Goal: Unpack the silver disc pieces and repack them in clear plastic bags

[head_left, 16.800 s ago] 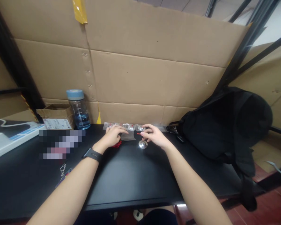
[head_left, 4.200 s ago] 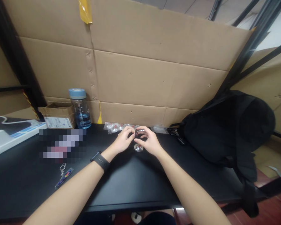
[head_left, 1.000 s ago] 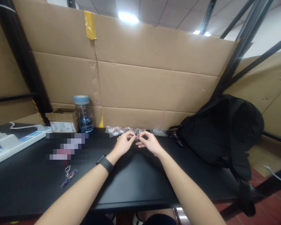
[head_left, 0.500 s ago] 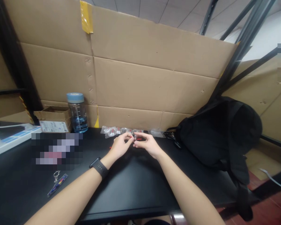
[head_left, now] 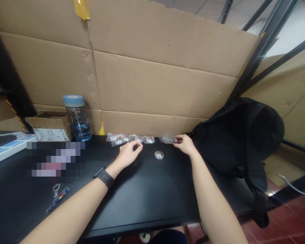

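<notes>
My left hand [head_left: 129,153], with a dark watch on its wrist, is over the black table, thumb and fingertips brought together. What they hold, if anything, is too small to make out. At the back of the table, my right hand [head_left: 186,145] grips a small round disc with dark red on it [head_left: 177,140], beside a clear plastic bag [head_left: 167,139]. Between the hands a round, clear and silvery disc [head_left: 159,155] lies flat on the table. Behind my left hand, several clear packets [head_left: 119,139] with round discs and red bits lie in a row along the cardboard.
A water bottle [head_left: 78,118] and an open cardboard box [head_left: 51,127] stand at the back left, near a white power strip [head_left: 12,147]. A keychain [head_left: 58,200] lies by my left forearm. The black backpack [head_left: 239,135] is on the right. Cardboard [head_left: 147,78] walls the back.
My hands have come apart; the right moved right to the plastic bag with the dark red disc. The silvery disc now lies on the table. The view has tilted slightly down.
</notes>
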Motion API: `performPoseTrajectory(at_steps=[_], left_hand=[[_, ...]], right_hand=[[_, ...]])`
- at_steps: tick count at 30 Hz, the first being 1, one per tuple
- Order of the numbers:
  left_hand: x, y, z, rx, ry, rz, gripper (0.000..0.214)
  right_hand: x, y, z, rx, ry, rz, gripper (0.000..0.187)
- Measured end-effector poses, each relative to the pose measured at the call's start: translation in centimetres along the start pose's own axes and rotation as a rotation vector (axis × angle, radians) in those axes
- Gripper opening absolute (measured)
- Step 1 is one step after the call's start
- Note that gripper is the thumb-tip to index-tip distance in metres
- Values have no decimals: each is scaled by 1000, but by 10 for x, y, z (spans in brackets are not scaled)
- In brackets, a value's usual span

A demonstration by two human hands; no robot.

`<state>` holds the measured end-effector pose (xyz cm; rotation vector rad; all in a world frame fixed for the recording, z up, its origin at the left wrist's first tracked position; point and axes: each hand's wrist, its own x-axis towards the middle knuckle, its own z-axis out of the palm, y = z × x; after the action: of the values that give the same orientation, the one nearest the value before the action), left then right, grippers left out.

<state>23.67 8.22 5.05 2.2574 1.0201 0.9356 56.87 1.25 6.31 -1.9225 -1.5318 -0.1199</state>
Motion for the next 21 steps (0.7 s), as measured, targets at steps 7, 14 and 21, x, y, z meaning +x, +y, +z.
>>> performPoseTrajectory(at_steps=[7, 14, 21], left_hand=[[-1, 3, 1, 41, -22, 66, 20], [-1, 3, 0, 58, -34, 67, 19], [1, 0, -2, 53, -22, 77, 20]], right_hand=[[0, 17, 13, -140, -22, -38, 36], [4, 19, 16, -172, -10, -19, 27], [3, 9, 1, -91, 14, -60, 25]])
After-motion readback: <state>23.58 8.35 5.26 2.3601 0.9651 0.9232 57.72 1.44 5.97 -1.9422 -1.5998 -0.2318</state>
